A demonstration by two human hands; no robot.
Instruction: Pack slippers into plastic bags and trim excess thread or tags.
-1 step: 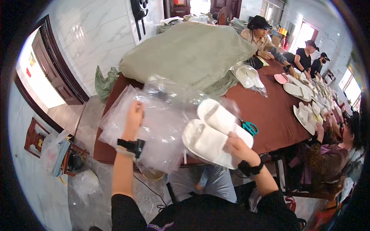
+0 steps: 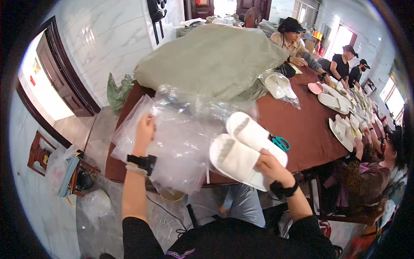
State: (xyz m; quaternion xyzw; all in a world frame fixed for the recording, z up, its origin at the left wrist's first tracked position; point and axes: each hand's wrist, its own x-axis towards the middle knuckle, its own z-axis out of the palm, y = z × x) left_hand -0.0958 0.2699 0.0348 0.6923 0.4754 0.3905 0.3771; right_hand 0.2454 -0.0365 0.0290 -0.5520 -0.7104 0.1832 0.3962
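Observation:
My right hand [image 2: 272,166] grips a pair of white slippers [image 2: 236,156] above the table's near edge, one slipper partly overlapping the other. Thumb and fingers close over the heel part of the nearer slipper. On the left, my left hand [image 2: 145,128] is over a spread of clear plastic bags [image 2: 172,144], its fingers curled in. Whether a bag edge is caught between them cannot be made out. Blurred clear film lies between the bags and the slippers. Just beyond the slippers rest teal-handled scissors [image 2: 280,143], partly covered.
A large grey-green sack [image 2: 207,60] takes up the far side of the brown-covered table [image 2: 302,129]. Bagged white slippers [image 2: 279,85] lie beside it. More slippers [image 2: 338,103] line the right side, where several people work. A wooden chair [image 2: 349,213] stands at the lower right.
The slippers and my right hand have shifted slightly to the right. My left hand has moved a little left and down. The loose film now covers less of the slippers.

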